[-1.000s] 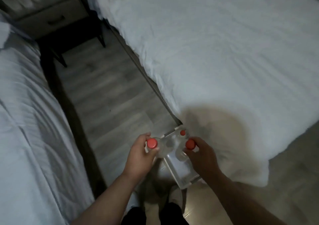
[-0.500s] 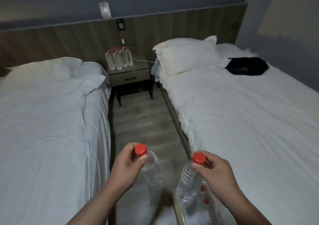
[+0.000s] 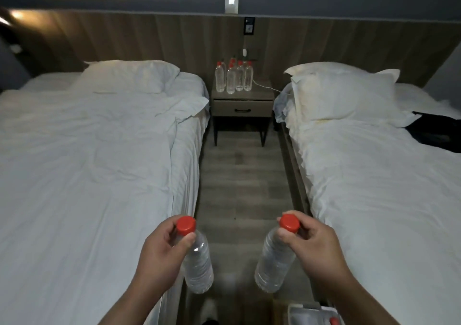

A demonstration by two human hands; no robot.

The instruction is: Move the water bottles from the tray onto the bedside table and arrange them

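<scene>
My left hand point(image 3: 162, 252) grips a clear water bottle point(image 3: 198, 266) by its neck, just under the red cap. My right hand point(image 3: 315, 247) holds a second clear bottle point(image 3: 273, 266) the same way. Both bottles hang over the floor between the two beds. Far ahead stands the bedside table point(image 3: 243, 107), with several red-capped bottles point(image 3: 234, 77) grouped on its left part. The tray point(image 3: 303, 314) shows at the bottom edge, with one red cap point(image 3: 333, 321) still in it; most of it is cut off.
A white bed point(image 3: 99, 175) runs along the left and another white bed point(image 3: 374, 175) along the right, leaving a narrow wooden floor aisle point(image 3: 244, 180) up to the table. A white cable point(image 3: 264, 86) lies on the table's right part. A dark garment point(image 3: 439, 132) lies on the right bed.
Both hands lifted a bottle each out of the tray. The view swung up from the floor to face the aisle and the bedside table, which now sits centred ahead.
</scene>
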